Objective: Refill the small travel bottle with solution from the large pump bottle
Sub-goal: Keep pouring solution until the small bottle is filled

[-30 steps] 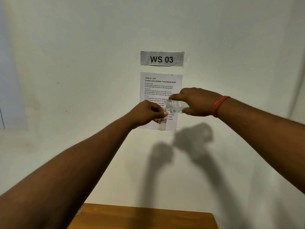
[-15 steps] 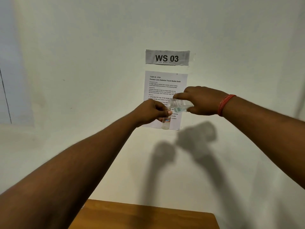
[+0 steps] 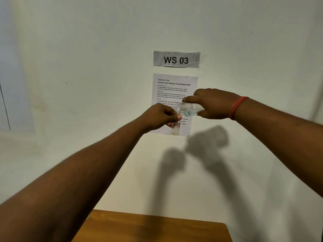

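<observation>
My left hand (image 3: pixel 160 117) grips a small clear travel bottle (image 3: pixel 175 128) upright, raised in front of the wall; its lower half with a small label shows below my fingers. My right hand (image 3: pixel 212 103) holds a larger clear bottle (image 3: pixel 189 109) tipped on its side, its open threaded neck pointing left, just above the small bottle's mouth. A little bluish liquid lies in the tipped bottle. No cap or pump head is visible on it. A red band circles my right wrist.
A white wall fills the view, with a "WS 03" label (image 3: pixel 176 59) and a printed task sheet (image 3: pixel 174 88) behind my hands. A wooden tabletop (image 3: pixel 157 227) shows at the bottom edge, far below the bottles.
Both hands stay together in the same pouring pose. The view has shifted slightly, and the hands sit a little right of where they were.
</observation>
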